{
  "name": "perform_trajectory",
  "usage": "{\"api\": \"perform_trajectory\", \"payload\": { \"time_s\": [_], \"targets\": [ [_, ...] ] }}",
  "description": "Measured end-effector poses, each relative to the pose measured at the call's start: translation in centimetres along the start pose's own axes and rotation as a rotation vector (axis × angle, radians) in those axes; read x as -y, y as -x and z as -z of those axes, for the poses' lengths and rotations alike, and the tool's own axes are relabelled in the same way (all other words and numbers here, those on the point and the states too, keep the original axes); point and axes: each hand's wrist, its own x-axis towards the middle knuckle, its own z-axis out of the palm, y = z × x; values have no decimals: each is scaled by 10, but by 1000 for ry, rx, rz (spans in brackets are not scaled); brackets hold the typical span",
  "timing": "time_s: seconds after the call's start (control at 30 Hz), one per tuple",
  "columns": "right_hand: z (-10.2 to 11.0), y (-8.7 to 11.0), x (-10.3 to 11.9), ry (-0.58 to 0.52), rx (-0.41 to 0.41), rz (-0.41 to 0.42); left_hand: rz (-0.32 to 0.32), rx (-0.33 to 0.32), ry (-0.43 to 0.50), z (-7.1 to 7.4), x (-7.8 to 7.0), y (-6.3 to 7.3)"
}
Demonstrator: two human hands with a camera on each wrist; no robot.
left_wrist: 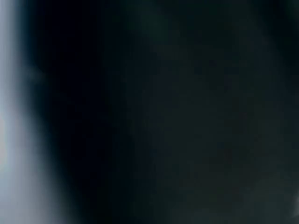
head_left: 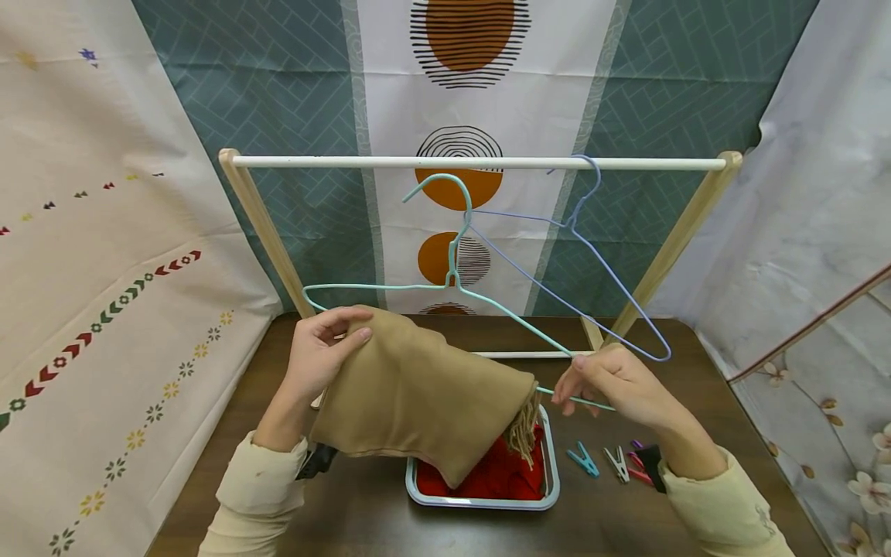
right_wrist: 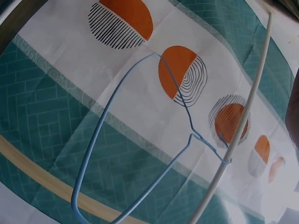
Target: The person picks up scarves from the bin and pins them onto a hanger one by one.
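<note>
A folded tan scarf (head_left: 425, 387) with a fringed end hangs across the lower part of a mint-green hanger (head_left: 515, 316). My left hand (head_left: 316, 352) pinches the scarf's upper left corner between thumb and fingers. At the hanger's right end, my right hand (head_left: 616, 379) grips the wire. The hanger's hook points up in front of the rack's rod, and whether it touches the rod is unclear. Cloth hides most of the lower bar, which comes out beside the fringe. The left wrist view is dark and blurred; only a bit of my right hand (right_wrist: 293, 114) edges into the right wrist view.
A blue hanger (head_left: 616, 278) hangs on the white rod (head_left: 334, 162) of a wooden rack. Below the scarf stands a tray (head_left: 480, 504) with red cloth (head_left: 511, 472) inside. To its right lie a blue clothespin (head_left: 583, 459), a white clothespin (head_left: 616, 464) and pink and purple ones.
</note>
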Motion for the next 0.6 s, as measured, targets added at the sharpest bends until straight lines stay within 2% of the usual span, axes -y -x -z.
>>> {"api": "perform_trajectory", "payload": {
  "time_s": [0.13,0.23,0.33,0.4,0.47,0.6],
  "targets": [
    [2,2,-2,-8,11,47,-99,-15,-251,-9,-16,-4],
    [4,3,-4,-37,-2,127,-163,-38,-424,-15,-28,-5],
    [5,3,-5,-65,-14,208,-168,-37,-476,-18,-30,-5],
    [5,4,-6,-90,-21,235,-165,-42,-481,-18,-24,-5],
    [5,4,-7,-115,-32,233,-175,-64,-494,-18,-15,-4],
    [5,4,-6,-155,-56,201,-256,-131,-533,-19,2,0]
  ]
}}
